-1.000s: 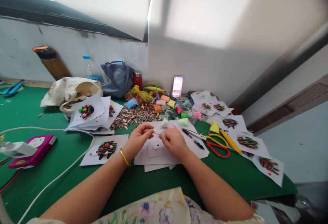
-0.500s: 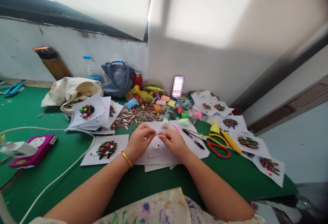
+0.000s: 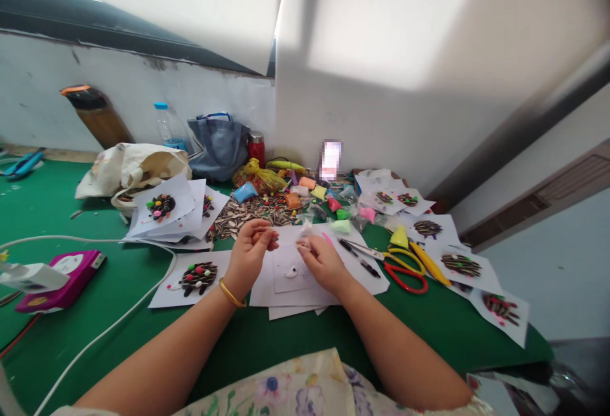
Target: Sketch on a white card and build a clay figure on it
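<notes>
My left hand (image 3: 250, 252), a gold bangle at its wrist, is held over the paper's left part. Its fingers are curled with the thumb against them; whatever they hold is too small to make out. My right hand (image 3: 326, 265) pinches a small whitish piece, apparently modelling clay (image 3: 303, 246), between thumb and fingers. The hands are apart. Below and between them, a small white sheet (image 3: 288, 286) with a white animal head (image 3: 291, 272) with dark dots lies on larger paper (image 3: 264, 293). A finished sunflower-seed hedgehog picture (image 3: 199, 279) lies left of my left hand.
Sunflower seeds (image 3: 238, 218) and coloured clay packets (image 3: 341, 226) lie behind the paper. Scissors (image 3: 406, 271) and black pens (image 3: 361, 258) are at right, beside more hedgehog pictures (image 3: 461, 265). Left stand stacked pictures (image 3: 164, 228), a white cable (image 3: 121, 310) and a magenta box (image 3: 61, 281).
My hands have come apart from fingertips touching. The left hand moved left and slightly up; the right stayed nearly in place. More of the small sheet shows between them.
</notes>
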`<state>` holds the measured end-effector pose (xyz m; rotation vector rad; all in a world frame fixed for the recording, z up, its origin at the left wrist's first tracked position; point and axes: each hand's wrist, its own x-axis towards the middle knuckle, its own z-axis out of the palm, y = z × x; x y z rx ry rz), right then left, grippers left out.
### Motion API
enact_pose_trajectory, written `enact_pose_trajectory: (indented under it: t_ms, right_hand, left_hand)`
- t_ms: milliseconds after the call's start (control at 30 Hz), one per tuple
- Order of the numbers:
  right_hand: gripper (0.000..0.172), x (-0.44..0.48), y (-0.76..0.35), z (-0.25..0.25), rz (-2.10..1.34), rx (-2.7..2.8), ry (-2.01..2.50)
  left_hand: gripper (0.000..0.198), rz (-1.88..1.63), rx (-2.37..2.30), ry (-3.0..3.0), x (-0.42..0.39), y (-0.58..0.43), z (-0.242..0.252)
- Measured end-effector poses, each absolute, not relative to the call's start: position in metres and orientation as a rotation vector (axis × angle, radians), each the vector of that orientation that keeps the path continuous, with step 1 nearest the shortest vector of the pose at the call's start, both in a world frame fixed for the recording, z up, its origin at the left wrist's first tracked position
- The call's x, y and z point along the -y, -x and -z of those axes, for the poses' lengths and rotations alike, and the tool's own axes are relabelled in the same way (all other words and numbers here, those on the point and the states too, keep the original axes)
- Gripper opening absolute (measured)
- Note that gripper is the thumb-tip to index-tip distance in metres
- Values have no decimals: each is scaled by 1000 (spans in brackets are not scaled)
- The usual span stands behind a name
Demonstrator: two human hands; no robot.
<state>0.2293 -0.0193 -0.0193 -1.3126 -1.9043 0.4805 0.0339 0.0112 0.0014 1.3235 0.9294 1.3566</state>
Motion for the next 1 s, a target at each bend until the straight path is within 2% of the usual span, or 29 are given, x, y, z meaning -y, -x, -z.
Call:
enact_pose_trajectory:
  t_ms: [200, 433, 567, 700, 833, 1000]
  right_hand:
    - [38, -4, -265, 21, -133, 1834, 1525]
    - [40, -20, -324, 24, 260, 1677, 1920]
    - [46, -16, -336, 27, 287, 1618, 2010]
    - [50, -10, -315, 18, 303, 1641, 1841]
    - [44, 6, -267, -1, 159, 1829, 1429]
    - [39, 24, -216, -11, 21, 2064, 1185]
  left_hand:
    - [30, -1248, -825, -1119, -12, -37, 6]
    - [43, -1041, -682, -974, -8, -43, 1]
    - [37, -1002, -692, -882, -10, -37, 3]
    - [33, -1004, -721, -797, -11, -36, 2]
    - [32, -1040, -685, -789, -8, -42, -2]
    - [37, -956, -637, -858, -6, -45, 0]
